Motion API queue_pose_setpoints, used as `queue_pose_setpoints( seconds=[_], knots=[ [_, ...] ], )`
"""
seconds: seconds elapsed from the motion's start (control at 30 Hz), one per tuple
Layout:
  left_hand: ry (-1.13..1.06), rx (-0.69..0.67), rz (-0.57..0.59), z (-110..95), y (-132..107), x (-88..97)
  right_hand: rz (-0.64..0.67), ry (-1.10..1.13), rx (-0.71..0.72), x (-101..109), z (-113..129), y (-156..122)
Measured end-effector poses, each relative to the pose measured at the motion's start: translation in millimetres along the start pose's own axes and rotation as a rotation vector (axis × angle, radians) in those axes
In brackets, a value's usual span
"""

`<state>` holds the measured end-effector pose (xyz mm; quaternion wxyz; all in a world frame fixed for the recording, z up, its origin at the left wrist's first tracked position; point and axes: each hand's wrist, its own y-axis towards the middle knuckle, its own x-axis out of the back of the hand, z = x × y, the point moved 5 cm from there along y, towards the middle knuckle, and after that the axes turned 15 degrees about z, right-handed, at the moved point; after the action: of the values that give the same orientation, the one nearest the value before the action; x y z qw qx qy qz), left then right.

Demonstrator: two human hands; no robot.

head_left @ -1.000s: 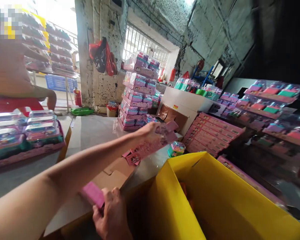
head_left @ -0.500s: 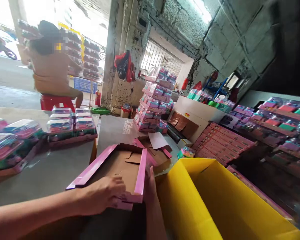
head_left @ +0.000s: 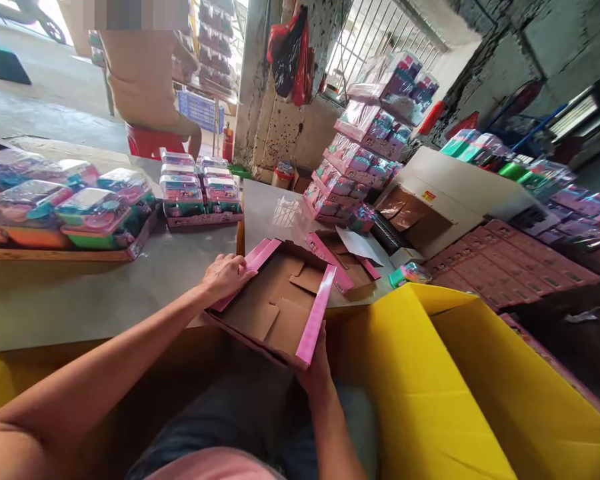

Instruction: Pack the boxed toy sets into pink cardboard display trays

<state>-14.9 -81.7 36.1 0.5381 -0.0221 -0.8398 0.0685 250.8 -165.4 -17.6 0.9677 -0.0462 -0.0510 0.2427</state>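
Note:
A shallow cardboard tray (head_left: pixel 250 320) with pink edges and a brown inside tilts over the near table edge, in front of my body. My left hand (head_left: pixel 227 275) is closed on its left pink side, fingers bent over the rim. Low on the right side, my right hand (head_left: pixel 317 367) grips the tray near its front corner, with most fingers hidden beneath. Interlocked flaps show on the tray floor. Just behind it lies another pink cardboard tray (head_left: pixel 343 263), with a white sheet (head_left: pixel 363 247) on it.
Trays of clear-lidded boxes (head_left: pixel 93 210) stand on the grey table (head_left: pixel 180 293) at left. Stacked packs (head_left: pixel 353 160) rise at the back. A large yellow box (head_left: pixel 405 373) stands open at my right. A person (head_left: pixel 140 80) sits on a red stool beyond the table.
My left hand has moved from the tray's near edge to its left side. The near pink flap is folded in, and the view has tipped down.

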Motion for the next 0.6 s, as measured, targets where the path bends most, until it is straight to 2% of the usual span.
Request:
queue_pose_setpoints(
  seconds=[0.13, 0.2, 0.33, 0.47, 0.6],
  knots=[
    [0.128, 0.061, -0.009, -9.1, -5.3, -8.0, 0.115, 0.714, -0.055, -21.4, 0.1, 5.8],
    [0.122, 0.116, 0.012, -10.9, -4.4, -5.3, 0.109, 0.850, -0.057, -25.0, -1.4, 7.2],
    [0.023, 0.131, 0.062, -6.7, 1.7, 7.7, 0.033, 0.899, -0.057, -22.7, -11.9, 8.1],
    [-0.030, 0.118, 0.096, -4.7, 1.4, 12.6, 0.030, 0.807, -0.027, -23.8, -17.3, 16.7],
    [0.015, 0.171, 0.001, -2.6, 0.6, 9.5, 0.090, 0.563, -0.074, -32.3, -23.4, 25.0]
  ],
)
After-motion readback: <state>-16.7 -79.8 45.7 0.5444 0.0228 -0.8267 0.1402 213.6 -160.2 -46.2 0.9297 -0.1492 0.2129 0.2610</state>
